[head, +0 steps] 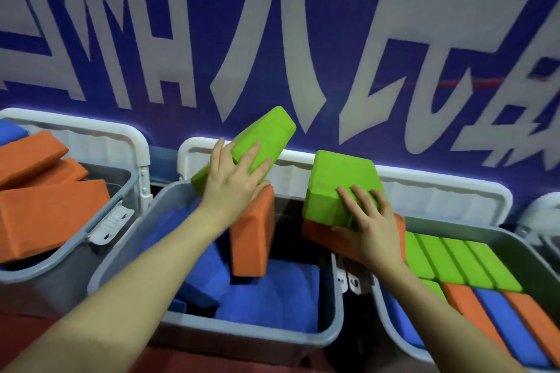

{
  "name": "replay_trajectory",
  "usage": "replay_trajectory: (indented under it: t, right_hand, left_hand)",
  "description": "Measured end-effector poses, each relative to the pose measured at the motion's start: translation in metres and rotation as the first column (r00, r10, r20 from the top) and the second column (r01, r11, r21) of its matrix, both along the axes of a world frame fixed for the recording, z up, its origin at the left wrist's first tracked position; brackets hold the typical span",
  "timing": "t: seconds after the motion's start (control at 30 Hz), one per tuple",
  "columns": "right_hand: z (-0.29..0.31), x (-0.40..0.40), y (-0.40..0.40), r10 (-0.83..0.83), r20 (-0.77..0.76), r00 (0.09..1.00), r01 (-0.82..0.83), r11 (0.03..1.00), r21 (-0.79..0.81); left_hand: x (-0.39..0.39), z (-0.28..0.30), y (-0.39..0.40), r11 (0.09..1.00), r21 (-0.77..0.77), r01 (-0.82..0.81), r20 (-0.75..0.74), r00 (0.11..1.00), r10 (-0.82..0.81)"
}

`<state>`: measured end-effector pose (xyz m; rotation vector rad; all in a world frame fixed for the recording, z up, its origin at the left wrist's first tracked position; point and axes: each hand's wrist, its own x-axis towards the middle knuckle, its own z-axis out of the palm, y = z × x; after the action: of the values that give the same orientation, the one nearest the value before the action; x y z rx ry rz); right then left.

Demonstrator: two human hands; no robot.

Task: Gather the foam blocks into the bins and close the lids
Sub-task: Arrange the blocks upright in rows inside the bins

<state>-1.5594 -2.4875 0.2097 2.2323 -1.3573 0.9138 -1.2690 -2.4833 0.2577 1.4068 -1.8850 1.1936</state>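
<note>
Left grip (239, 174) holds green block (257, 142); right grip (368, 221) seemingly clasps another (336, 188).

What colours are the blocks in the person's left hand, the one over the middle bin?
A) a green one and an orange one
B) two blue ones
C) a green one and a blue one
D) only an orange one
A: the left hand grips a green block on top and an orange block beneath it, above the middle bin.
</note>
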Motion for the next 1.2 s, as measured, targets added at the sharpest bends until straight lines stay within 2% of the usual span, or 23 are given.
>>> replay_trajectory:
  t: [0.23, 0.4, 0.47, 0.53, 0.63, 0.7, 0.77, 0.9, 1.03, 1.1, 1.2]
  right_hand:
    - [-0.036, -0.044, -0.004, -0.110, 0.042, 0.993, 0.105, 0.989, 0.106]
    - [-0.044, -0.055, -0.003, -0.074, -0.046, 0.996, 0.080, 0.986, 0.145]
    - [-0.036, -0.059, -0.003, -0.076, 0.037, 0.996, 0.068, 0.982, 0.175]
    - [-0.026, -0.065, 0.000, -0.047, 0.204, 0.978, 0.013, 0.986, 0.166]
    - [-0.011, -0.072, 0.007, -0.039, 0.462, 0.886, -0.046, 0.984, 0.170]
    - [-0.002, -0.070, 0.011, -0.030, 0.546, 0.838, -0.085, 0.979, 0.185]
    - [0.000, -0.066, 0.012, -0.017, 0.558, 0.830, -0.122, 0.970, 0.211]
    - [-0.006, -0.061, 0.012, -0.015, 0.431, 0.902, -0.107, 0.960, 0.258]
    - [-0.004, -0.050, 0.014, -0.060, 0.321, 0.945, -0.036, 0.958, 0.285]
    - [-0.003, -0.044, 0.015, -0.087, 0.322, 0.943, -0.016, 0.953, 0.302]
    - [0.001, -0.035, 0.017, -0.122, 0.299, 0.946, 0.017, 0.943, 0.331]
  left_hand:
    - [-0.081, 0.011, -0.020, 0.978, -0.031, 0.206, 0.059, 0.977, -0.204]
    - [-0.116, 0.014, -0.030, 0.958, -0.009, 0.287, 0.130, 0.950, -0.284]
    - [-0.127, 0.015, -0.031, 0.950, 0.025, 0.312, 0.156, 0.937, -0.312]
    - [-0.140, 0.016, -0.031, 0.937, 0.035, 0.348, 0.171, 0.922, -0.348]
    - [-0.163, 0.015, -0.032, 0.912, 0.058, 0.406, 0.189, 0.893, -0.409]
    - [-0.173, 0.011, -0.034, 0.892, 0.149, 0.427, 0.150, 0.882, -0.447]
    - [-0.173, 0.003, -0.034, 0.863, 0.263, 0.431, 0.064, 0.885, -0.461]
    - [-0.150, -0.021, -0.033, 0.781, 0.422, 0.461, -0.126, 0.883, -0.453]
    - [-0.129, -0.024, -0.035, 0.695, 0.601, 0.394, -0.265, 0.919, -0.291]
    - [-0.123, -0.019, -0.039, 0.656, 0.691, 0.303, -0.257, 0.951, -0.169]
    - [-0.120, -0.012, -0.041, 0.657, 0.719, 0.227, -0.227, 0.970, -0.087]
